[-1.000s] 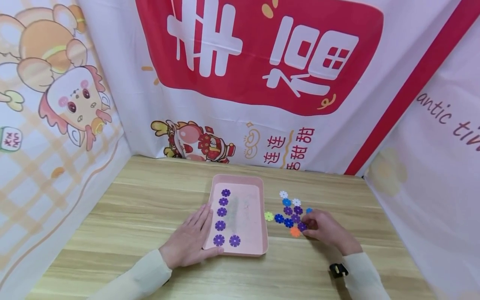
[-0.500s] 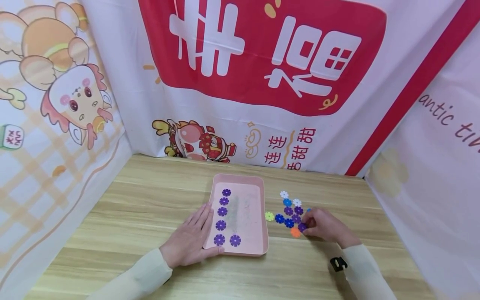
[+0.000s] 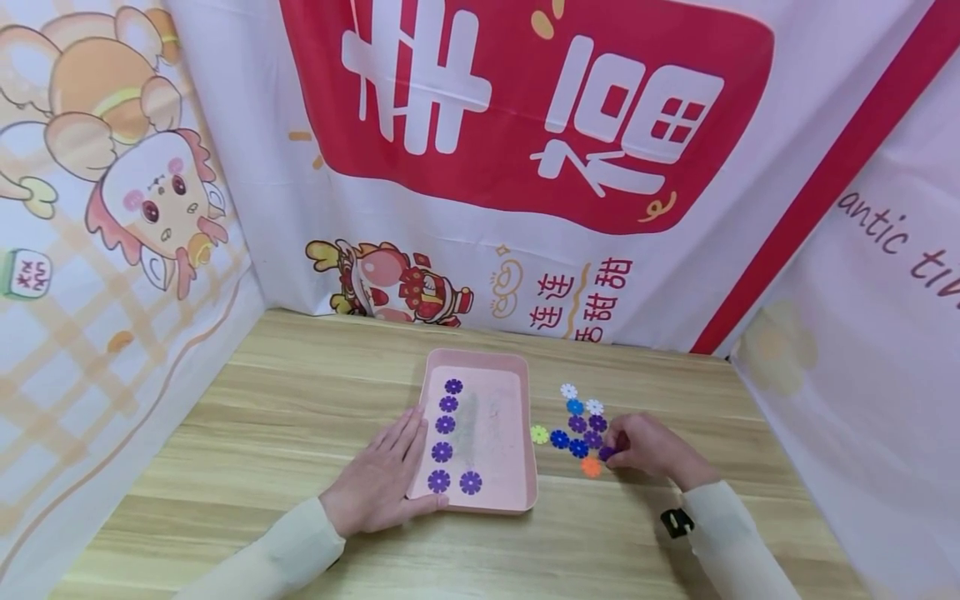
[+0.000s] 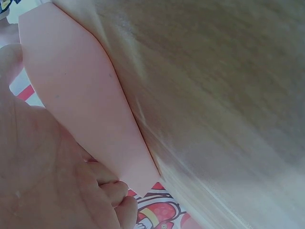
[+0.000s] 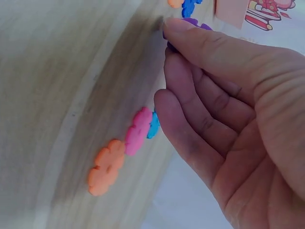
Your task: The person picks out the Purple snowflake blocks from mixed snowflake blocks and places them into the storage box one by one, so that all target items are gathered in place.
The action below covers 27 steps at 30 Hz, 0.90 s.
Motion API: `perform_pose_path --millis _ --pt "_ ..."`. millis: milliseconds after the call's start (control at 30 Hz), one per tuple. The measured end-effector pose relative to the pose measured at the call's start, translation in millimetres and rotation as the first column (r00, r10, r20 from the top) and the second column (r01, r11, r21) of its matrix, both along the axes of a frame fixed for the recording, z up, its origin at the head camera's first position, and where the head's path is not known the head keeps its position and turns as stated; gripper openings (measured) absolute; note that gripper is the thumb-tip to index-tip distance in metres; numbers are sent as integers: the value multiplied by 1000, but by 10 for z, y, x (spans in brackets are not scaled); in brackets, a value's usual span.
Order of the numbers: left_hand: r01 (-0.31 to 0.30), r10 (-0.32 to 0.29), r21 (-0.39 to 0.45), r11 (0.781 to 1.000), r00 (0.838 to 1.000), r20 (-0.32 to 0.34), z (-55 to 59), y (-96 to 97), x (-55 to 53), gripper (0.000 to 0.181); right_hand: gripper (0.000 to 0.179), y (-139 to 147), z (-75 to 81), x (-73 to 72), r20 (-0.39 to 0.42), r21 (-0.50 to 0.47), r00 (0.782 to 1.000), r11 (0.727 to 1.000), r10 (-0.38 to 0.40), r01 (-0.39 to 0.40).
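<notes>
My left hand (image 3: 378, 479) rests against the left side of the pink tray (image 3: 532, 450), fingers extended along the rim, thumb at the near corner. In the left wrist view, the hand touches the tray's outer wall (image 4: 76, 86). Inside the tray, several purple snowflake discs (image 3: 442, 452) form a column at the left, with one more purple disc (image 3: 470, 482) beside the nearest. To the right of the tray, my right hand (image 3: 652, 450) pinches a purple snowflake disc (image 5: 190, 21) between thumb and index finger. That disc is tilted and partly hidden by the fingers.
Several loose discs lie right of the tray: yellow-green (image 3: 539, 434), dark blue (image 3: 559, 439), purple (image 3: 577, 423), white (image 3: 568, 390) and orange (image 3: 591, 467). The right wrist view shows another orange disc (image 5: 106, 168) and a pink disc (image 5: 138, 131). A printed curtain (image 3: 480, 275) hangs behind the table.
The purple disc at my right fingertips has tipped up from lying flat, and the right hand has shifted slightly. My left hand and the tray stay in place.
</notes>
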<state>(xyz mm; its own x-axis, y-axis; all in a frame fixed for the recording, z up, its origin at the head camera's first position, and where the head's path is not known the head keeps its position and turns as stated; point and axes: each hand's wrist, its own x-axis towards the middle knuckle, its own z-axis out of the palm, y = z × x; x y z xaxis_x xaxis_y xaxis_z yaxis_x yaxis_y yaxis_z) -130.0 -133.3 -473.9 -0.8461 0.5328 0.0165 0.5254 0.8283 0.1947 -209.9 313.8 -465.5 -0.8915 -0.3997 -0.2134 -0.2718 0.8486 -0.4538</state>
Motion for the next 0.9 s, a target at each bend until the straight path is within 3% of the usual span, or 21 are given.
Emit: perform_pose_path --millis 233,633,900 --pt "8 -8 5 1000 1000 -24 -16 5 -2 108 9 15 109 -40 -13 19 998 998 61 -61" --pt "14 -14 0 1000 999 -45 -22 -11 4 110 9 -163 423 -174 4 37 989 989 146 -146" --pt "17 -17 1 1000 999 -40 -7 -14 9 109 11 -399 675 -246 -44 78 963 961 267 -263"
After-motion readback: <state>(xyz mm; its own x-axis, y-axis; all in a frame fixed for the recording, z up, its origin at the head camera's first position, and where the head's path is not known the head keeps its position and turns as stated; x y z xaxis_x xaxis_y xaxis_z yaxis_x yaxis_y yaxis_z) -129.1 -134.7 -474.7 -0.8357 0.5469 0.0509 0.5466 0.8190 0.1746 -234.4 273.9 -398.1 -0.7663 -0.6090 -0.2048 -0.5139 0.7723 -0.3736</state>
